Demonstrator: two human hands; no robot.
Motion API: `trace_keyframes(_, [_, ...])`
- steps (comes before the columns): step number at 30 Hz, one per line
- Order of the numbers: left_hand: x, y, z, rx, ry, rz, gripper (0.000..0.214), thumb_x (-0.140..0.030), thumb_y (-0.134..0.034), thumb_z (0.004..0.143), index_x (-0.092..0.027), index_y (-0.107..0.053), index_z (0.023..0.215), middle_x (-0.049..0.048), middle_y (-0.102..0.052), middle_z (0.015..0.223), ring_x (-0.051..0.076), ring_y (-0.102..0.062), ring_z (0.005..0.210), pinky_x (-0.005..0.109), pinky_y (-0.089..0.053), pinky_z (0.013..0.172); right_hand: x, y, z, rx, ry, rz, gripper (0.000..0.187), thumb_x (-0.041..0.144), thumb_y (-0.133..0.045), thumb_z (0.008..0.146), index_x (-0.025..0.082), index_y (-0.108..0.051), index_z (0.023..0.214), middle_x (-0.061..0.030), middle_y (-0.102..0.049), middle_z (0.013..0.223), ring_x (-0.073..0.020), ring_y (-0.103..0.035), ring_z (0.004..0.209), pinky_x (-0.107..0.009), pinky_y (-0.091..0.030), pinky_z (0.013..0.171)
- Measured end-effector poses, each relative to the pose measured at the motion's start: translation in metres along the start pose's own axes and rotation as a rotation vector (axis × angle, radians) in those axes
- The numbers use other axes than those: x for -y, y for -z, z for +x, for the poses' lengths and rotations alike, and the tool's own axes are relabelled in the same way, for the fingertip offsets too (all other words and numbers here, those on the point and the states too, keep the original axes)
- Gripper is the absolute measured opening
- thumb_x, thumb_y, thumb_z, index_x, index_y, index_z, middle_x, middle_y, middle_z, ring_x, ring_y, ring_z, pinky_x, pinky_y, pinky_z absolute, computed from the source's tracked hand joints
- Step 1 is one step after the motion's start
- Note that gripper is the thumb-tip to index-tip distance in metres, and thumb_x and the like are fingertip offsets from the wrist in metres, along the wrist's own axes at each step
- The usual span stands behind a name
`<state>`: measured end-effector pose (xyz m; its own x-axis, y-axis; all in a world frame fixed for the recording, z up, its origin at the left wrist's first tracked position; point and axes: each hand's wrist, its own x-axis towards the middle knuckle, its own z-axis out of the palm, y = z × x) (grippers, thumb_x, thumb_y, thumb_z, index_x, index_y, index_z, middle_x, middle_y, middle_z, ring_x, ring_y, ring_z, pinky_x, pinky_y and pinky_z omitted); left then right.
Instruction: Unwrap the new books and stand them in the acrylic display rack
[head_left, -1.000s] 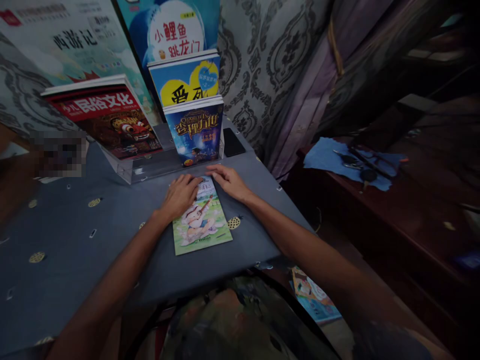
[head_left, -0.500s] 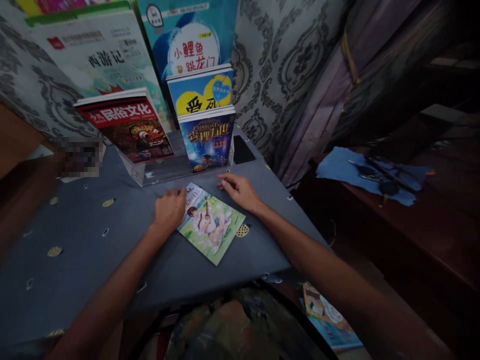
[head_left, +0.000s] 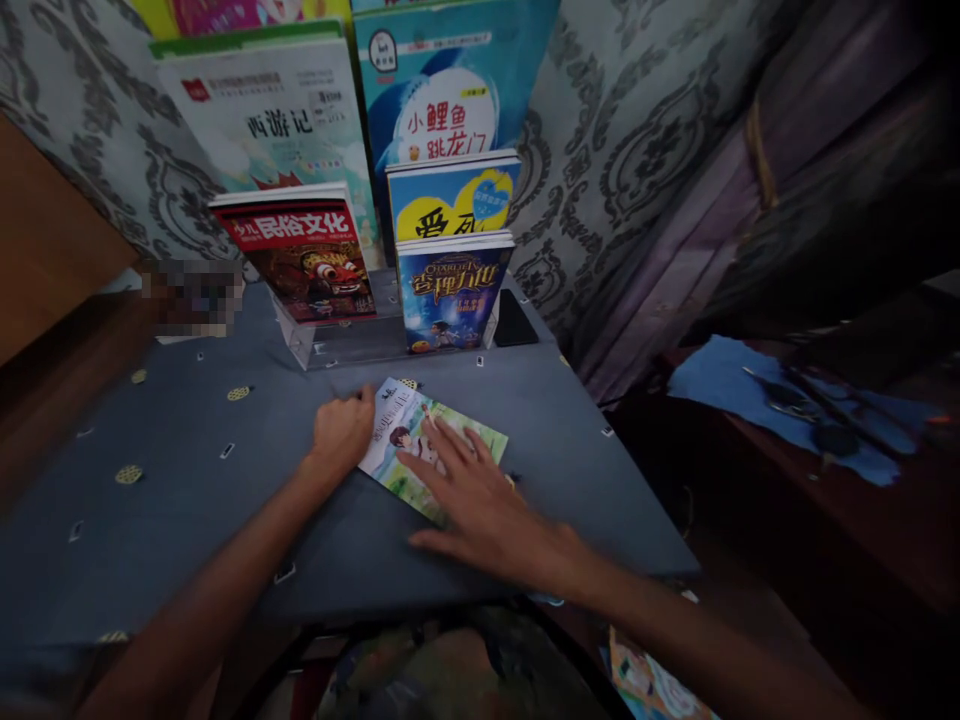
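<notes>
A thin green picture book (head_left: 409,425) lies flat and turned askew on the grey table (head_left: 225,500). My left hand (head_left: 341,435) rests curled at the book's left edge, fingers bent against it. My right hand (head_left: 480,505) lies flat with fingers spread over the book's lower right part, hiding much of the cover.
A clear stand (head_left: 337,345) at the table's back holds a red book (head_left: 304,250), a dark blue book (head_left: 450,290) and a yellow-and-blue book (head_left: 450,195); larger books lean on the patterned curtain behind. A black phone (head_left: 514,320) lies beside the stand. A blue cloth (head_left: 742,385) covers a dark shelf at right.
The green book has rotated further and slid left. My right hand moved from the book's far corner down onto its cover, fingers spread. The view has shifted left.
</notes>
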<state>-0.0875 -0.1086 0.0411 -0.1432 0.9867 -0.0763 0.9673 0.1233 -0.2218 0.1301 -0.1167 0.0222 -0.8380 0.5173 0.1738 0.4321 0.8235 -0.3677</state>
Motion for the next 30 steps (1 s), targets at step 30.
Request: trace_keyframes(30, [0.017, -0.045, 0.001, -0.338, -0.235, -0.292, 0.040, -0.019, -0.036, 0.101, -0.013, -0.056, 0.135, 0.0172, -0.058, 0.144, 0.027, -0.056, 0.131, 0.045, -0.045, 0.108, -0.016, -0.044, 0.091, -0.072, -0.029, -0.100, 0.055, 0.036, -0.042, 0.102, 0.005, -0.045, 0.148, -0.0231, -0.044, 0.154, -0.0338, -0.032, 0.149, -0.055, -0.024, 0.124])
